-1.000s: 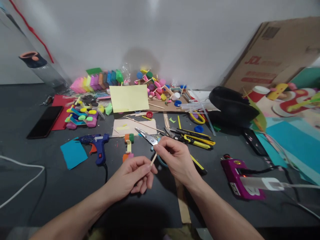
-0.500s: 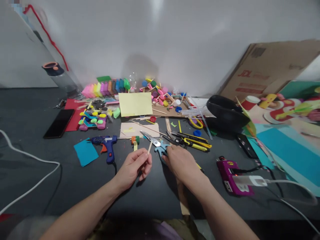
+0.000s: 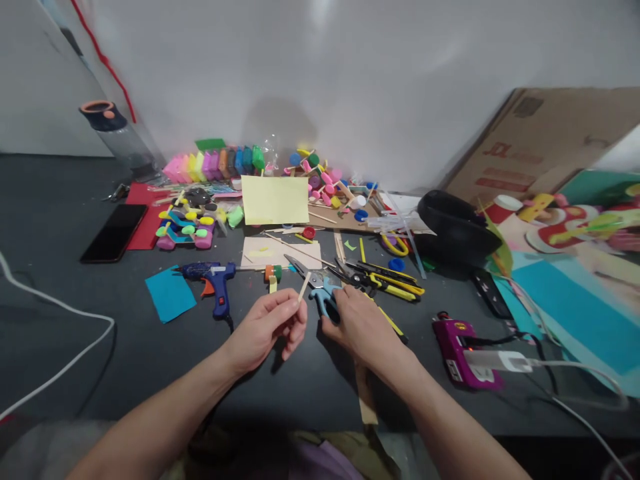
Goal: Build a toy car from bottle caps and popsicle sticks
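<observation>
Blue-handled scissors (image 3: 315,282) lie near the frame's centre, the right hand (image 3: 361,323) now at their handles, its grip unclear; the pale stick (image 3: 305,287), 1 second earlier between 2 hands, is pinched by the left hand (image 3: 273,328) alone, just left of centre.

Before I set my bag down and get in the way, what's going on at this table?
Someone is working with both bare hands at a cluttered table. The left hand pinches a thin pale stick, its free end pointing up. The right hand is at the light-blue handles of a pair of scissors; how firmly it grips them is hidden. A blue glue gun lies to the left, its nozzle over a piece of blue paper.
</observation>
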The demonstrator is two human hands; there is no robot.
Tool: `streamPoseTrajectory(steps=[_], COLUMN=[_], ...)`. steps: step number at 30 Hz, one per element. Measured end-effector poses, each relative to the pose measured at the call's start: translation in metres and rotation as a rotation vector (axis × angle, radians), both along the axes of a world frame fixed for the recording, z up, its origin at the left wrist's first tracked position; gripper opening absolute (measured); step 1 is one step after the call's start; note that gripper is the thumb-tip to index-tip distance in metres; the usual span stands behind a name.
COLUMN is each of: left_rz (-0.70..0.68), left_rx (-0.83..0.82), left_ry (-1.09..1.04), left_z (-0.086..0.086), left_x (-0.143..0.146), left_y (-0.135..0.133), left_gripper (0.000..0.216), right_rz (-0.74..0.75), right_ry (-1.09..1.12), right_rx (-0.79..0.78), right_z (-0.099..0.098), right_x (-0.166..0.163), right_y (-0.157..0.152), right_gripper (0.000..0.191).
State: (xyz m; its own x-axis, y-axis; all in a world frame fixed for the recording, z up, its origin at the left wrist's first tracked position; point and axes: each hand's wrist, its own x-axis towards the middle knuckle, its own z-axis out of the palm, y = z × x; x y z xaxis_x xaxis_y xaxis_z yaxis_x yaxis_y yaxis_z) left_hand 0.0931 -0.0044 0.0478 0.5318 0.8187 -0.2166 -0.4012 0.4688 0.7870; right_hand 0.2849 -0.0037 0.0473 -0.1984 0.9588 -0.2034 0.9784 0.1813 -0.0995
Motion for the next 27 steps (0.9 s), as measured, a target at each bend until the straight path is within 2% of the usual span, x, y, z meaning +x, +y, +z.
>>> streamPoseTrajectory(steps=[3, 8, 10, 13, 16, 21, 27], left_rz=[0.039, 0.054, 0.051, 0.055, 0.06, 0.052, 0.049], left_rx=[0.033, 0.072, 0.081, 0.094, 0.109, 0.154, 0.164], left_ry=[0.006, 0.028, 0.039, 0.055, 0.069, 0.151, 0.186], left_z=[0.001, -0.001, -0.003, -0.005, -0.006, -0.008, -0.013], left_x=[-0.001, -0.005, -0.006, -0.006, -0.005, -0.003, -0.004], left_y=[0.0, 0.0, 0.0, 0.0, 0.0, -0.002, -0.003], left_gripper=[0.035, 0.033, 0.032, 0.03, 0.029, 0.029, 0.029], right_rz=[-0.044, -0.037, -0.011, 0.022, 0.027, 0.003, -0.045], right_ry=[0.028, 0.084, 0.098, 0.085, 0.036, -0.005, -0.028], right_rx=[-0.001, -0.053, -0.076, -0.081, -0.039, 0.071, 0.195], right_z=[0.003, 0.007, 0.007, 0.004, -0.004, -0.011, -0.006], right_x=[0.0, 0.008, 0.012, 0.015, 0.015, 0.018, 0.051], right_y=[0.002, 0.005, 0.004, 0.002, -0.002, -0.007, -0.008], right_gripper=[0.021, 0.039, 0.036, 0.018, 0.009, 0.014, 0.022])
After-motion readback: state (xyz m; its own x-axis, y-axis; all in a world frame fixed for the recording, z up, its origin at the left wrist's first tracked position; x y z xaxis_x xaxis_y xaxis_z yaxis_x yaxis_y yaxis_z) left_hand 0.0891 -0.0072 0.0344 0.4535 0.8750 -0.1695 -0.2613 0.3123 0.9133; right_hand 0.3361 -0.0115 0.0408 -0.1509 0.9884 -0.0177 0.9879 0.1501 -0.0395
